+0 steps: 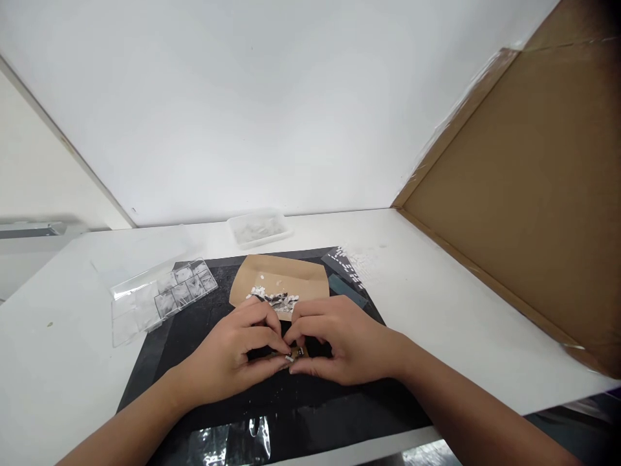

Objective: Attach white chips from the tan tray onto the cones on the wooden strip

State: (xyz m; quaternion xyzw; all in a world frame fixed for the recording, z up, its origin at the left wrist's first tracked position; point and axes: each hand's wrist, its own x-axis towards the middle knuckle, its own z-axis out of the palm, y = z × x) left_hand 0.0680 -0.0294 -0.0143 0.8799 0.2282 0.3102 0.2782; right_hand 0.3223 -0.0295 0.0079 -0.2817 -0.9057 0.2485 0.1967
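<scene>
My left hand (239,346) and my right hand (347,340) meet low over the black mat, fingertips almost touching. Between them sits a small brown piece with white and black bits (299,353), mostly covered by the fingers. Both hands are closed in a pinch on it; its exact kind is too small to make out. Just beyond the fingers lies a shallow tan paper tray (279,268), holding many small white pieces (259,292) and some dark strips.
The black mat (194,362) lies on a white table (427,272). At left is a clear compartment box (182,292) with its lid open. A translucent tub (257,228) stands behind. White sticker-like strips (356,262) lie right of the tray. A cardboard panel (524,175) rises at right.
</scene>
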